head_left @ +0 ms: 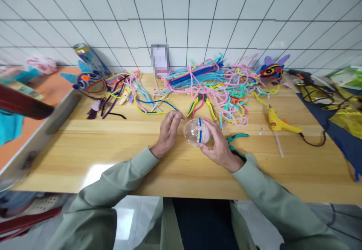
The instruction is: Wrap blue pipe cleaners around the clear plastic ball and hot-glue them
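Observation:
My right hand [218, 144] is wrapped round a clear plastic ball [196, 131] with blue and yellow pipe cleaners wound about its middle. It holds the ball just above the wooden table [113, 144]. My left hand [169, 131] is just left of the ball, fingers curled and pinched together close to it; what it pinches is too small to make out. Behind the ball lies a big tangle of coloured pipe cleaners [223, 88].
A yellow glue gun [278, 123] lies to the right with its cord. Teal-handled pliers [236, 138] rest under my right wrist, yellow-handled ones [202, 105] behind the ball. Two pipe-cleaner masks [90, 83] [272, 70] and a can [90, 59] stand at the back.

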{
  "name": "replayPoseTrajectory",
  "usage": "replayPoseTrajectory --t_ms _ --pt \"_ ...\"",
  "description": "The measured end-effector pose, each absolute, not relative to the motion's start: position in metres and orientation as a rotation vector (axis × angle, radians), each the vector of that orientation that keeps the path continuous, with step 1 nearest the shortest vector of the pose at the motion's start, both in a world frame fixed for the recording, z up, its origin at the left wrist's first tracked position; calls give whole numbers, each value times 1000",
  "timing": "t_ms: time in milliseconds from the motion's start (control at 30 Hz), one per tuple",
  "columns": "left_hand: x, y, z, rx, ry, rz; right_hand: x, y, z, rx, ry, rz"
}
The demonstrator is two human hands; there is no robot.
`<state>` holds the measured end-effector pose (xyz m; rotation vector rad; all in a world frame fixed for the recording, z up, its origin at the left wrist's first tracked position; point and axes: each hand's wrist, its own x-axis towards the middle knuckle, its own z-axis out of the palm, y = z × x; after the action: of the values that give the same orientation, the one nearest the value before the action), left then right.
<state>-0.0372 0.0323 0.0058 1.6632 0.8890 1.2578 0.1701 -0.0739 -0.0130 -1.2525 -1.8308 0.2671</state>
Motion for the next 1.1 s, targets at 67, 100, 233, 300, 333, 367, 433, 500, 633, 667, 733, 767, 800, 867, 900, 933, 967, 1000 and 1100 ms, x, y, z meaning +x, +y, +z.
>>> replayPoseTrajectory --t_ms 67,100,233,300,333,367,433,500,633,667,733,767,800,867,900,933,967,1000,1100 --pt "-37 42 2 1593 945 1252 169 -70 -16 -1230 -1821 250" --pt "-36 46 -1 1590 958 1260 169 -68 -18 -1218 -1821 245" --pt "-34 52 -12 1573 977 1297 168 -61 -22 -1198 -1828 262" --pt "-37 49 -13 1564 971 1321 168 -58 -23 -1191 -1822 270" --pt "-40 47 -13 1569 954 1321 168 -57 -23 -1182 -1820 273" --pt "-43 44 -12 1587 920 1306 168 -57 -23 -1170 -1817 279" --pt "-50 37 -11 1676 768 1195 167 -57 -21 -1145 -1812 298" --pt "-54 32 -11 1803 607 1032 166 -59 -18 -1121 -1804 326" --pt "-57 25 -16 2085 493 871 164 -64 -16 -1108 -1768 399" --pt "-56 24 -17 2135 492 879 163 -65 -16 -1123 -1744 409" --pt "-56 22 -20 2197 508 922 163 -67 -18 -1174 -1679 414" --pt "-56 21 -21 2219 518 952 163 -68 -19 -1198 -1649 418" --pt "-56 20 -21 2245 524 987 163 -69 -20 -1218 -1627 426" --pt "-56 19 -21 2304 530 1056 163 -70 -20 -1237 -1615 462" --pt "-56 18 -21 2330 540 1080 163 -70 -19 -1239 -1618 484" --pt "-56 17 -20 2350 559 1089 163 -70 -18 -1238 -1622 504" --pt "-55 17 -20 2363 582 1085 163 -70 -18 -1235 -1624 519" --pt "-55 16 -21 2367 604 1075 163 -70 -17 -1232 -1624 527" --pt "-51 14 -22 2327 620 1066 162 -69 -16 -1227 -1626 518"
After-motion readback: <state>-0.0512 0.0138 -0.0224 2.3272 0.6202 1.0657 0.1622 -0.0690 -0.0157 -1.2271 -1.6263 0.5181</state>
